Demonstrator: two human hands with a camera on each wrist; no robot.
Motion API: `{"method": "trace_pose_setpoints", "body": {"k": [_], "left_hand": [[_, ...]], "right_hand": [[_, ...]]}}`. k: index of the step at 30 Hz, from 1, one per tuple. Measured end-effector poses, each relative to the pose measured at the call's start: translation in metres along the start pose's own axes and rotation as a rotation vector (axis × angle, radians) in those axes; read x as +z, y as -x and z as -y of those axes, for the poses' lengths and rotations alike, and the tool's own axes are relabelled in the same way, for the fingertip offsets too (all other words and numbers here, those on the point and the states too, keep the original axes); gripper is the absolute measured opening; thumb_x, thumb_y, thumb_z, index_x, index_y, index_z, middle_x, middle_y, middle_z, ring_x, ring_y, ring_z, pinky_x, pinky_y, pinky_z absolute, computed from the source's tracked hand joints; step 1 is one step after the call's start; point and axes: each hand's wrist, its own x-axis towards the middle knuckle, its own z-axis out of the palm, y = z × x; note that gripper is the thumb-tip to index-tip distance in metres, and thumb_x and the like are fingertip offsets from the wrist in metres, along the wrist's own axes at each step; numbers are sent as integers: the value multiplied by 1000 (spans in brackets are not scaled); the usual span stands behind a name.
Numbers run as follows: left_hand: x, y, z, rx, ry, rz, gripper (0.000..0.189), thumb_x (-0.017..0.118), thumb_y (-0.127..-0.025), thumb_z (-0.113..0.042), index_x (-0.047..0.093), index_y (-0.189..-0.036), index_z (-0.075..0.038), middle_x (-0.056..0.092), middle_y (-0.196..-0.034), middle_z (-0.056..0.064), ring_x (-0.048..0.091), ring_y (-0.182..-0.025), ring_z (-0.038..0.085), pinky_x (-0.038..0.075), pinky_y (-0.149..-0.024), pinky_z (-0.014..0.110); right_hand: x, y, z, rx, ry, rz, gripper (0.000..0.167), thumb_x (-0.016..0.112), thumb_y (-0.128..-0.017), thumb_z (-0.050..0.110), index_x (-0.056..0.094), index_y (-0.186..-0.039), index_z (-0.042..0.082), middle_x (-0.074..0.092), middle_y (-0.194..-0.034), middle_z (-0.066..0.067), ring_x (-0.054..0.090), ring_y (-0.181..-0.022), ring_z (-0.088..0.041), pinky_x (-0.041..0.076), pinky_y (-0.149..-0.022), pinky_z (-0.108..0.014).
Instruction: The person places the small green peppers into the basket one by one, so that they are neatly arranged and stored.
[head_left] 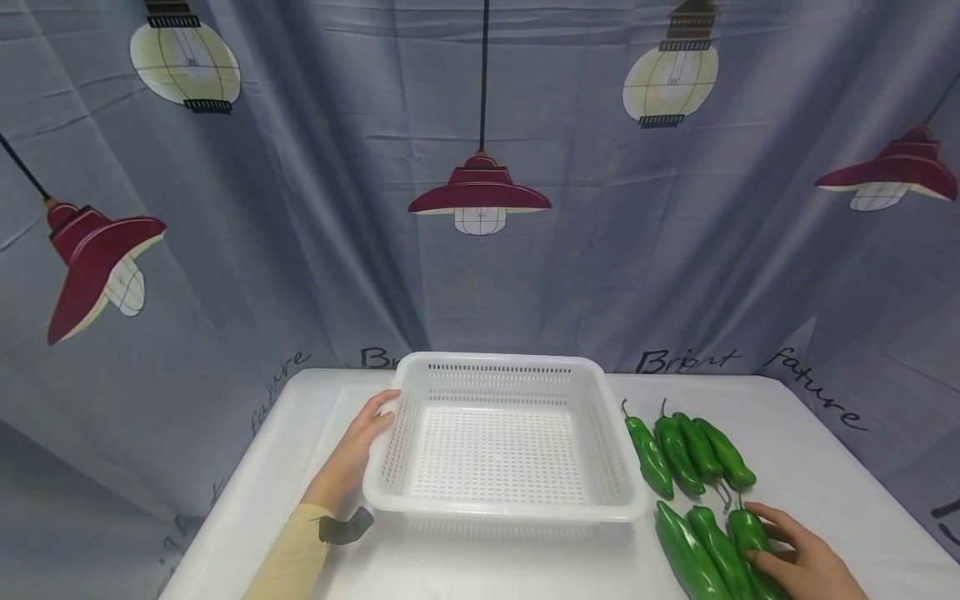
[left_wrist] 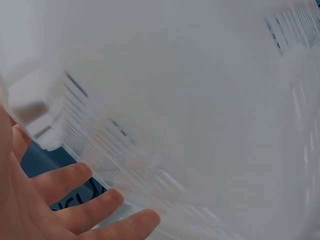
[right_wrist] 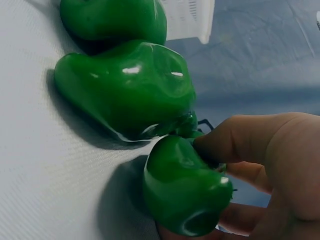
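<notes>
A white perforated plastic basket (head_left: 506, 510) stands on the table, with nothing seen inside it. My left hand (head_left: 354, 450) rests against its left side; in the left wrist view the fingers (left_wrist: 102, 212) extend fairly straight along the basket's wall (left_wrist: 200, 110). On the right, my right hand (head_left: 813, 562) grips a long green pepper (head_left: 744, 527), the rightmost of the near row. From the right wrist, thumb and fingers show on both sides of that pepper (right_wrist: 180, 185). Another green pepper (right_wrist: 125, 90) lies right beside it.
A far group of several green peppers (head_left: 678, 450) lies right of the basket. Two more peppers, one of them this long one (head_left: 690, 550), lie left of the gripped one. The white-covered table (head_left: 247, 508) ends at a grey-blue printed curtain (head_left: 337, 275).
</notes>
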Motion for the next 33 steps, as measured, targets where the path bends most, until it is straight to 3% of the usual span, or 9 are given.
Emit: {"method": "trace_pose_setpoints", "body": {"k": [6,14,19,22,25,28,31,33], "left_hand": [[0,0,0,5,-1,6,48,35,-110,-25,26,-157,-18,39,-156,25,60,-116,27,56,-89,34],[1,0,-1,-1,-27,0,48,36,-110,-26,27,-157,-20,37,-159,22,59,-120,28,56,-90,34],[2,0,-1,4,-24,-9,48,36,-109,-25,28,-157,-20,38,-157,23,60,-118,28,56,-89,35],[1,-1,1,2,-17,-15,47,37,-109,-25,30,-156,-20,40,-157,22,60,-117,27,57,-89,35],[1,-1,2,6,-20,-23,47,37,-109,-26,30,-156,-20,40,-156,22,61,-117,27,57,-89,35],[1,0,2,11,-23,-27,47,37,-109,-27,30,-156,-20,40,-156,23,60,-117,28,57,-89,35],[1,-1,2,1,-17,-41,46,37,-109,-26,32,-155,-23,42,-156,21,61,-118,29,57,-89,35],[2,-1,3,-5,-17,-43,46,37,-109,-27,33,-155,-25,42,-157,19,61,-119,30,58,-89,35]], "right_hand": [[-1,0,-4,16,-3,1,73,71,-93,19,33,-147,-11,48,-136,-47,66,-105,-56,63,-84,-56],[-2,0,-12,34,-102,15,73,67,-96,18,27,-149,-14,47,-137,-48,64,-109,-58,64,-83,-54],[-4,-3,-19,55,-158,27,74,65,-97,20,24,-151,-9,44,-141,-48,64,-110,-57,64,-83,-54],[-9,-4,-21,59,-200,40,71,65,-98,23,29,-154,-1,42,-143,-47,64,-111,-55,64,-82,-52],[-15,-3,-16,65,-232,51,68,64,-99,24,30,-155,4,39,-145,-47,64,-113,-53,65,-81,-50],[-23,-2,-3,60,-248,60,71,61,-102,23,22,-156,-1,36,-145,-49,63,-114,-53,65,-80,-50],[-32,-4,16,49,-270,57,73,61,-103,24,19,-156,-2,33,-147,-49,67,-112,-44,65,-81,-50],[-39,-8,27,8,-311,59,69,60,-104,25,22,-158,5,32,-149,-47,70,-109,-29,65,-82,-48]]}}
